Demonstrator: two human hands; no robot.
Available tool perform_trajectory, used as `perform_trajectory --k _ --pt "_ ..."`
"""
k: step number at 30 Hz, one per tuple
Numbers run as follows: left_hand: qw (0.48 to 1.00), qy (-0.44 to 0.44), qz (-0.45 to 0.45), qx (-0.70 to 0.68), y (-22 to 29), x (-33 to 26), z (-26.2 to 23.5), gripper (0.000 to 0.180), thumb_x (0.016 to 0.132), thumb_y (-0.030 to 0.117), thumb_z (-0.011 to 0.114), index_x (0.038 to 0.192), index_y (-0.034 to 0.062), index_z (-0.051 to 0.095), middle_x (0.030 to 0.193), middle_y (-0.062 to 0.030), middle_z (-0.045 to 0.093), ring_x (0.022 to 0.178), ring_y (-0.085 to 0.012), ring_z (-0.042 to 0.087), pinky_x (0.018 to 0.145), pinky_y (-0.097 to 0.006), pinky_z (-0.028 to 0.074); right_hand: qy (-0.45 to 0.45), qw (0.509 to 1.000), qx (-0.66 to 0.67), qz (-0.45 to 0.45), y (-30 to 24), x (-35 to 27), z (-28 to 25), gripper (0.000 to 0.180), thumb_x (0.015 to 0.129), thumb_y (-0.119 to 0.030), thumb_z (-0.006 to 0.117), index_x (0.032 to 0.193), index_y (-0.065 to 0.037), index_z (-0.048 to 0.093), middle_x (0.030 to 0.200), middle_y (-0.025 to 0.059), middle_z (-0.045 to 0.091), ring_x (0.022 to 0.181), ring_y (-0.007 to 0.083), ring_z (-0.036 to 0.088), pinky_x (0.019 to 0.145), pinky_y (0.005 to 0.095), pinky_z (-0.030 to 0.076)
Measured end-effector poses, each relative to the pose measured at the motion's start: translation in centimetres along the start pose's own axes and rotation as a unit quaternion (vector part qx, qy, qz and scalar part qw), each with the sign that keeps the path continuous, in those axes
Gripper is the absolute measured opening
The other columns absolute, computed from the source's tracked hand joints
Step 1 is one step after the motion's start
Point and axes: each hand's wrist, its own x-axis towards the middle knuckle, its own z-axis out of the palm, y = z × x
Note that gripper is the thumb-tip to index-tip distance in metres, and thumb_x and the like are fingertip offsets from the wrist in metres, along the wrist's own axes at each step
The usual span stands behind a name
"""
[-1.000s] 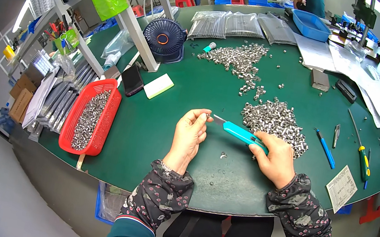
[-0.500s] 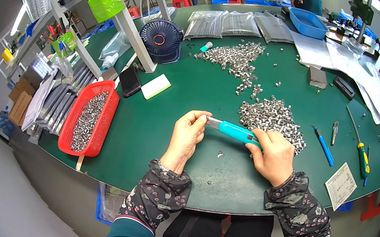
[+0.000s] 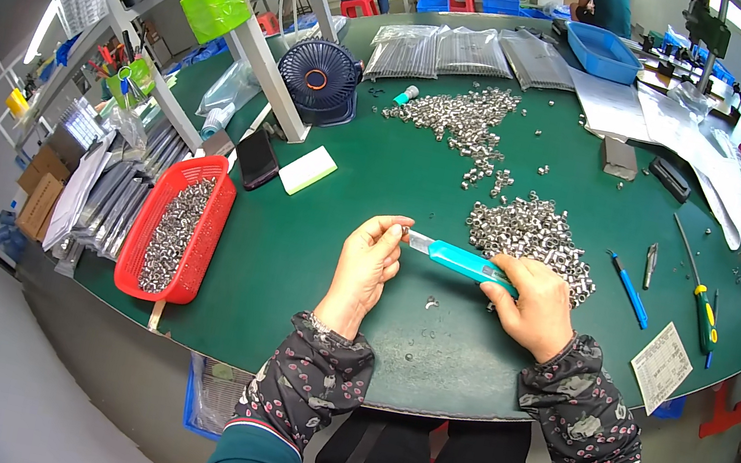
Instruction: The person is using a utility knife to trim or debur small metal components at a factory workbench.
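In my right hand [image 3: 534,306] is a teal utility knife [image 3: 468,263], its blade out and pointing left. My left hand [image 3: 364,268] is closed in a pinch on a small metal ring [image 3: 406,231], mostly hidden by thumb and finger. The blade's tip meets or nearly meets this piece. Just beyond the knife lies a heap of small metal rings [image 3: 536,236]. Farther off, a second pile of rings [image 3: 465,117] spreads over the green table [image 3: 302,339]. Small shavings [image 3: 431,303] lie on the tabletop between my forearms.
At left stands a red basket [image 3: 218,234] of metal parts, near a phone [image 3: 256,160], a white-and-green block [image 3: 307,170] and a fan [image 3: 319,81]. To the right lie a blue pen-like tool [image 3: 628,290], a screwdriver [image 3: 704,318] and a paper slip [image 3: 661,368]. Bagged tubes [image 3: 471,53] line the back.
Both hands keep nearly the same pose, with the knife still held at the ring. The whole view has shifted very slightly.
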Motion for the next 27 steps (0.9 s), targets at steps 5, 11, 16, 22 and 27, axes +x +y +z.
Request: perform_trajectory --k 5,11,16,22,27 --pt "1.000 -0.010 -0.026 -0.011 -0.13 0.13 -0.09 0.015 0.090 0.012 0.050 0.099 0.0003 0.054 0.080 -0.0023 0.051 0.050 -0.0017 0.034 0.038 -0.014 0.024 0.079 0.996 -0.035 -0.025 0.02 0.15 0.15 0.027 0.071 -0.018 0.067 0.094 -0.007 0.057 0.069 0.0081 0.053 0.063 0.0259 0.054 0.054 0.0361 0.043" --pt "0.999 -0.024 -0.017 -0.029 -0.17 0.23 -0.28 0.013 0.091 0.011 0.048 0.098 0.0024 0.054 0.081 -0.0025 0.052 0.051 -0.0030 0.034 0.038 -0.015 0.024 0.055 0.995 -0.080 -0.009 -0.47 0.16 -0.22 0.028 0.070 -0.018 0.068 0.093 -0.007 0.057 0.068 0.0064 0.051 0.063 0.0238 0.053 0.053 0.0356 0.042" --pt "0.999 -0.021 -0.016 -0.023 -0.07 0.22 -0.19 0.012 0.090 0.010 0.049 0.098 0.0030 0.054 0.082 -0.0027 0.052 0.051 -0.0031 0.034 0.038 -0.014 0.025 0.047 0.997 -0.061 -0.021 -0.83 0.26 -0.42 0.030 0.067 -0.016 0.070 0.093 -0.007 0.057 0.068 0.0055 0.050 0.065 0.0223 0.053 0.054 0.0345 0.043" --pt "0.999 -0.025 -0.019 -0.006 0.02 0.22 -0.33 0.011 0.090 0.010 0.050 0.097 0.0024 0.054 0.081 -0.0033 0.053 0.051 -0.0025 0.034 0.038 -0.014 0.025 0.067 0.988 -0.135 -0.029 -0.48 0.51 -0.50 0.033 0.065 -0.015 0.070 0.093 -0.008 0.056 0.067 0.0049 0.049 0.064 0.0216 0.052 0.054 0.0336 0.043" --pt "0.999 -0.012 -0.021 -0.023 0.02 0.30 -0.33 0.011 0.089 0.010 0.050 0.096 0.0018 0.054 0.081 -0.0041 0.053 0.049 -0.0020 0.033 0.038 -0.014 0.025 0.058 0.993 -0.096 -0.040 -0.74 0.40 -0.40 0.031 0.065 -0.017 0.070 0.092 -0.009 0.057 0.067 0.0052 0.050 0.064 0.0215 0.052 0.054 0.0330 0.043"
